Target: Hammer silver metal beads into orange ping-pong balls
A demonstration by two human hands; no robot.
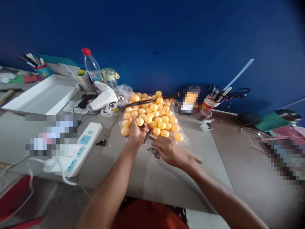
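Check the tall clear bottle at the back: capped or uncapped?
Capped: a red cap covers the mouth of the clear bottle.

No text can be read; the label on the red-capped plastic bottle is too small to make out.

mid-frame, the balls are orange-yellow. up top, the wall is deep blue. at left, the tray is white, the power strip white with light-blue sockets. bottom centre: red-orange cloth, black cloth with pale dots.
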